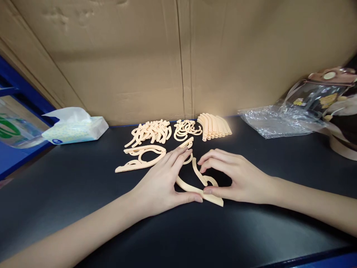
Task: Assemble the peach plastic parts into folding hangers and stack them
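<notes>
In the middle of the black tabletop lies a partly put-together beige plastic folding hanger (213,199), its long curved arm slanting down to the right. My left hand (161,182) covers its left part, fingers bent over it and thumb along the lower edge. A shorter curved arm (198,172) stands up from it between my hands. My right hand (223,173) curls around the right end, thumb against the hanger and fingertips close to the short arm. Left of my left hand rests another folded hanger (147,156). My left palm hides part of the held one.
Behind my hands lie a pile of curved beige pieces (152,132), several small hooks (185,128) and a row of hanger arms (213,126). A tissue pack (79,130) stands at left. At right are clear plastic wrap (276,121) and a transparent bag (315,96). Cardboard (125,59) walls the back.
</notes>
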`<state>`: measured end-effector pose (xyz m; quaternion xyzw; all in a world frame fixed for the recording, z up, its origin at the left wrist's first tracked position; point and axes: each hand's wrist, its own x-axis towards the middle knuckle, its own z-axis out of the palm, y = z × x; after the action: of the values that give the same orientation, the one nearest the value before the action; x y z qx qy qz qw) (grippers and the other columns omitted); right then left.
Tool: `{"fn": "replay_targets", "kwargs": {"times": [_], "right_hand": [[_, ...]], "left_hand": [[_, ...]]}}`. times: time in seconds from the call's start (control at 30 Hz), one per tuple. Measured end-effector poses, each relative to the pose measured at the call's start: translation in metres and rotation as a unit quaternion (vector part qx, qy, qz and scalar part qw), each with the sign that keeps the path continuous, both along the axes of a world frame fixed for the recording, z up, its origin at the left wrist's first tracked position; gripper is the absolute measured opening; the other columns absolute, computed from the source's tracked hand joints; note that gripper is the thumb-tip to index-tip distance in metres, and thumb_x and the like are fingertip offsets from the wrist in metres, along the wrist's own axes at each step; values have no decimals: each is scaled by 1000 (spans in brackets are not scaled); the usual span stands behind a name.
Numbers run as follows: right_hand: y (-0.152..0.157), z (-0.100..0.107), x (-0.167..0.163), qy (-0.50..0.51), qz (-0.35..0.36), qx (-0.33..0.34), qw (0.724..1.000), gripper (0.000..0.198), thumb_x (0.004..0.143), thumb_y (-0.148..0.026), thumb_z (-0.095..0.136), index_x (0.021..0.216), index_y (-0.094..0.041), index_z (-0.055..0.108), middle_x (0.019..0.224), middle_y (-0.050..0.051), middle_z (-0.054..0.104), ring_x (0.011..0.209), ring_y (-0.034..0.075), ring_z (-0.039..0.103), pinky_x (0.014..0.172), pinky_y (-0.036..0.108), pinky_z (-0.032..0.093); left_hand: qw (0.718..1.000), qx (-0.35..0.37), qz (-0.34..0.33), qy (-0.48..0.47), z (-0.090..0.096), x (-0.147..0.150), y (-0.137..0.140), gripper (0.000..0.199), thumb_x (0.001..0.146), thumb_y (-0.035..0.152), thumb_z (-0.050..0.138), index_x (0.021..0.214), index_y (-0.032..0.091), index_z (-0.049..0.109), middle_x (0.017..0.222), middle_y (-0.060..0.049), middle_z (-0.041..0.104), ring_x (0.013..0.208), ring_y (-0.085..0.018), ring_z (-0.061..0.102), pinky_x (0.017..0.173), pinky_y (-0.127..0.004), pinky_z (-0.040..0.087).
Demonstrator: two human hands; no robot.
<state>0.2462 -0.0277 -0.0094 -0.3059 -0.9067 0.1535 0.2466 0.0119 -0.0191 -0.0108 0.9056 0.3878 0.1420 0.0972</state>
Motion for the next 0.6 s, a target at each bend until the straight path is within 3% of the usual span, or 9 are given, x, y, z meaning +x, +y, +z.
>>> {"fn": "replay_targets", "kwargs": {"times": [0.17,0.3,0.43,0.6], "right_hand": [[0,3,-2,-51,56,-12,997,16,89,-33,59,93,-19,58,99,4,64,86,16,55,79,33,43],[-2,5,-4,-47,106,-10,993,10,89,-19,56,97,-17,61,102,5,66,91,15,55,83,30,43],[-2,4,-3,-47,114,8,992,23,83,-6,53,101,-16,62,99,4,67,91,15,56,83,30,44],[1,1,-1,-64,97,56,992,29,84,-5,49,107,-17,60,102,6,67,96,18,55,88,34,44]], "left_hand": [[1000,-1,-4,-4,-2,-2,-1,99,72,73,60,144,13,30,153,-18,31,142,-32,29,114,-50,32],[1000,4,-10,-5,-1,-2,1,96,74,71,60,145,15,27,154,-16,30,142,-29,29,114,-48,32],[1000,2,-12,-4,0,-1,1,96,75,71,60,145,14,27,153,-17,31,141,-30,30,112,-49,34],[1000,0,-16,-7,-1,-1,0,90,80,66,59,146,18,25,151,-14,34,138,-28,34,111,-46,36]]}}
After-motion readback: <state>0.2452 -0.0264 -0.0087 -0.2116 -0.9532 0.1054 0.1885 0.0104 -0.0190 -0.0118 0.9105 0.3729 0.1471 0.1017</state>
